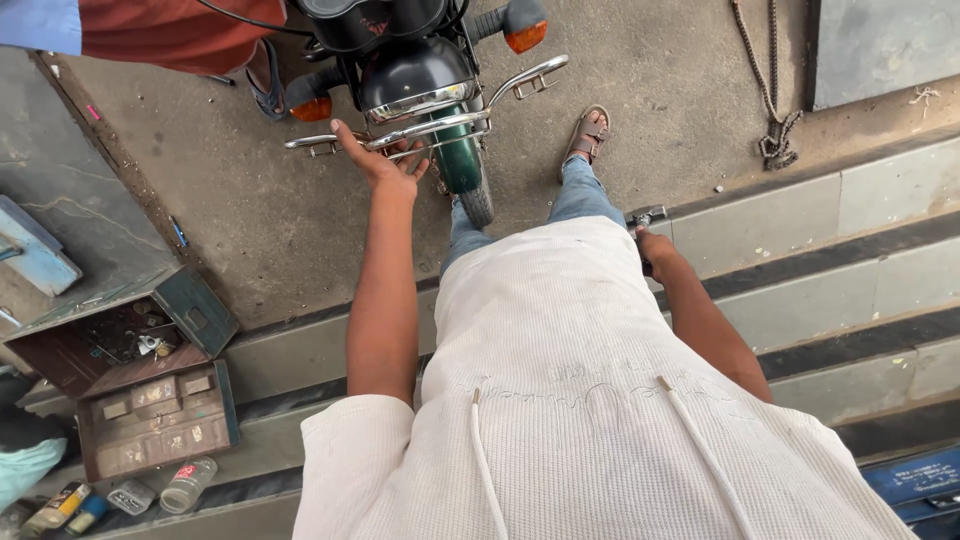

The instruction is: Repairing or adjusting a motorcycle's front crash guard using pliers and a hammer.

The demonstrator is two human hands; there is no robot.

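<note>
The rear of a dark green motorcycle stands in front of me, with orange indicators and a chrome grab rail. My left hand is stretched forward and grips that chrome rail from below. My right hand hangs by my hip, closed around a small dark metal tool whose head sticks out above my fingers. My jeans and a sandalled foot show beside the rear wheel.
An open rusty metal toolbox with small parts sits on the step at left, with bottles and cans below it. Another person's leg in orange cloth stands at top left. A chain hangs at top right. Tiled steps run to the right.
</note>
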